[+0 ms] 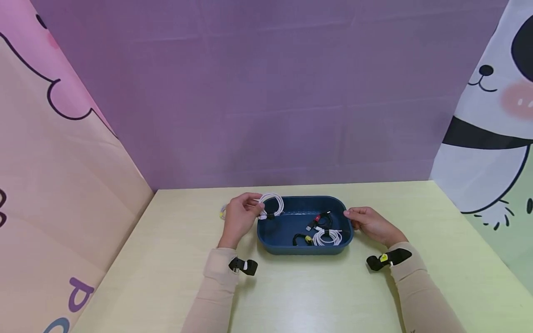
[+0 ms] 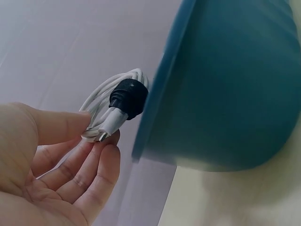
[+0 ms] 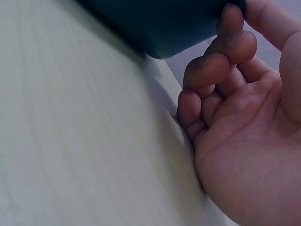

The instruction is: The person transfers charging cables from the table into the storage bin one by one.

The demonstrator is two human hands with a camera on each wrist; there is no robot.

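The left hand pinches the white cable coil, probably light and springy, best held by its black tie, at the blue tray's ten o'clock; the right hand grips the tray at three.

One left hand, one right hand, one blue bin, two black cables, two white cables, one partly hidden coil, two black wrist devices, one table
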